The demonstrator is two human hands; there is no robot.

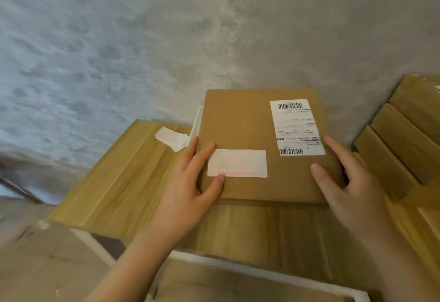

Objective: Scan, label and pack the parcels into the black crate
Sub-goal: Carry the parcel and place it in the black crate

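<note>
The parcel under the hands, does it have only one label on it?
No, the parcel carries two: a barcode label and a red-printed label.

Both arms are bare, no sleeves showing anywhere up the forearms. The left hand (190, 190) and right hand (352, 182) have no gloves, rings or watch on them. Nails look short and plain.
</note>
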